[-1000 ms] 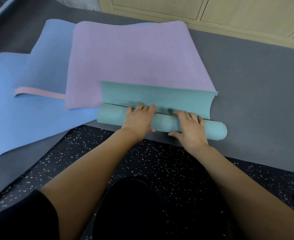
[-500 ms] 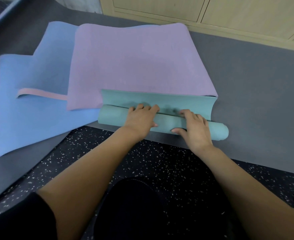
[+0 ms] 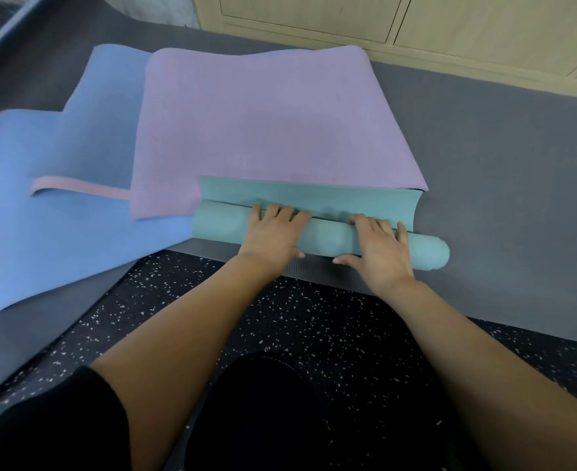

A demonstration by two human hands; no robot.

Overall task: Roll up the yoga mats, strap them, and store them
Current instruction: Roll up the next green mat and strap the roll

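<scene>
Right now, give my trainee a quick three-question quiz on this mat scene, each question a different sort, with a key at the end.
1. True or false: the left hand and the right hand both rest on the teal roll.
2. Fill the gap: the purple mat lies partly over the ___ mat.
3. The pink strap lies on: A) the teal roll; B) the blue mat; C) the purple mat.

Key: 1 true; 2 blue; 3 B.
</scene>
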